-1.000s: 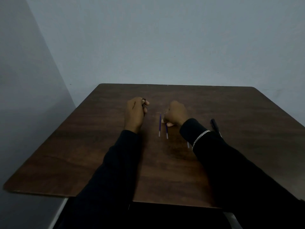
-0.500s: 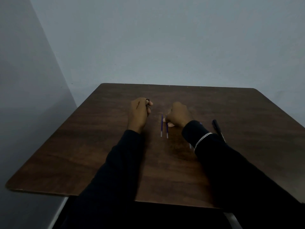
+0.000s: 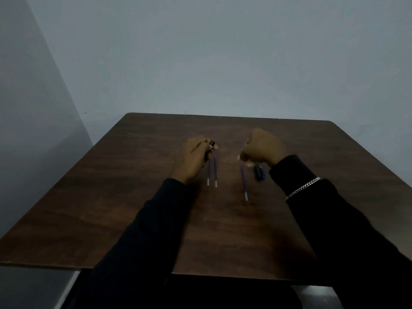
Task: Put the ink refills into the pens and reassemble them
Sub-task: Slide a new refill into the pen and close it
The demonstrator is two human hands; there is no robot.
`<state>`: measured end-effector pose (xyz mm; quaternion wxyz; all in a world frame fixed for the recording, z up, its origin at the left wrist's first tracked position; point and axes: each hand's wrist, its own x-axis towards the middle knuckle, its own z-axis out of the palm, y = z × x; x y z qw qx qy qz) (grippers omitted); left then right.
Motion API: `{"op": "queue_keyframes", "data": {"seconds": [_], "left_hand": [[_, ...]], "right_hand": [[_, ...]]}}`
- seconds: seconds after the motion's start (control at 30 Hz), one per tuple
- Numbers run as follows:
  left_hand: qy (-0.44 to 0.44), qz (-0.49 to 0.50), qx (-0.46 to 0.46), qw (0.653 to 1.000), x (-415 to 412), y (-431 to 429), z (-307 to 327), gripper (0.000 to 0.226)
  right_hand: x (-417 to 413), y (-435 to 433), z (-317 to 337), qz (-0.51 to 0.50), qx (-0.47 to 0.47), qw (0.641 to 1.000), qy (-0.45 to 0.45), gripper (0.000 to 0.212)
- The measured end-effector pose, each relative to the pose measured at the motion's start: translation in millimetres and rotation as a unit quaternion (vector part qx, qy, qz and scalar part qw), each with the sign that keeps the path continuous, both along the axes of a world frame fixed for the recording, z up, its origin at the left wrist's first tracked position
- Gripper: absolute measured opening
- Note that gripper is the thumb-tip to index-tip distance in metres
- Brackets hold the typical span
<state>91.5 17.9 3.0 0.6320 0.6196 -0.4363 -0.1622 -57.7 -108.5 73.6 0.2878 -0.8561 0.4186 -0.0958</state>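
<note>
On the dark wood table (image 3: 133,197), near its middle, three thin purple refills lie loose. Two refills (image 3: 215,172) lie side by side, nearly parallel, just right of the left hand (image 3: 196,157), their pale tips toward the person. Their far ends run up under that hand's fingers and are lost in shadow. The third refill (image 3: 243,184) lies apart to the right, slightly slanted, with its far end just below the right hand (image 3: 264,148); whether the two touch cannot be told.

The left hand is curled round a dark barrel (image 3: 211,143). Only a short end pokes out past thumb and forefinger, and the rest is hidden in the fist. The right hand is a loose fist, back toward the camera. Its fingertips are turned away, so it cannot be told whether they pinch anything.

A short dark pen piece (image 3: 259,172) with a touch of blue lies between the third refill and the right wrist. Its far end is covered by the hand, and the dim light hides which part it is. A silver bracelet (image 3: 303,189) sits over the right black sleeve (image 3: 334,230), which is cut off at the frame's edge.
</note>
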Motion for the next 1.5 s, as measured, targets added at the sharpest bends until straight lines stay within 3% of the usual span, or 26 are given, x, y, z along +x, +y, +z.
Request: {"op": "queue_keyframes", "data": {"seconds": [0.23, 0.53, 0.6, 0.7, 0.83, 0.93, 1.13, 1.3, 1.5], "left_hand": [[-0.028, -0.037, -0.009, 0.999, -7.7, -0.9, -0.6, 0.028], [-0.032, -0.046, -0.007, 0.998, -10.7, -2.5, -0.4, 0.031], [-0.03, -0.05, -0.007, 0.998, -11.0, -2.3, -0.3, 0.03], [-0.03, -0.053, -0.007, 0.998, -10.3, -1.6, -1.3, 0.03], [-0.033, -0.048, -0.002, 0.998, -8.8, -1.9, -1.3, 0.03], [-0.04, -0.047, 0.013, 0.998, -8.7, -3.4, -2.3, 0.027], [-0.023, -0.077, 0.005, 0.997, -19.3, -2.7, -2.1, 0.023], [-0.002, -0.096, 0.015, 0.995, -19.0, -2.7, -8.1, 0.024], [-0.018, -0.098, 0.04, 0.994, -25.8, -2.3, -7.6, 0.024]], "right_hand": [[1.4, 26.3, -21.9, 0.001, -0.018, 0.995, 0.101, 0.01], [15.6, 38.0, -34.4, -0.005, -0.085, 0.989, 0.125, 0.004], [17.4, 37.9, -41.0, -0.004, -0.112, 0.984, 0.136, 0.016], [17.0, 35.5, -42.8, -0.002, -0.093, 0.988, 0.12, 0.011], [6.8, 19.4, -31.9, -0.004, -0.018, 1.0, 0.019, 0.029], [-9.1, 7.9, -12.5, -0.019, 0.054, 0.991, -0.124, 0.025], [-35.5, -15.8, 7.8, 0.049, 0.177, 0.881, -0.437, 0.013], [-39.3, -18.9, -7.4, 0.079, 0.168, 0.841, -0.508, 0.009], [-36.0, -17.4, -13.3, 0.11, 0.142, 0.834, -0.521, 0.01]]}}
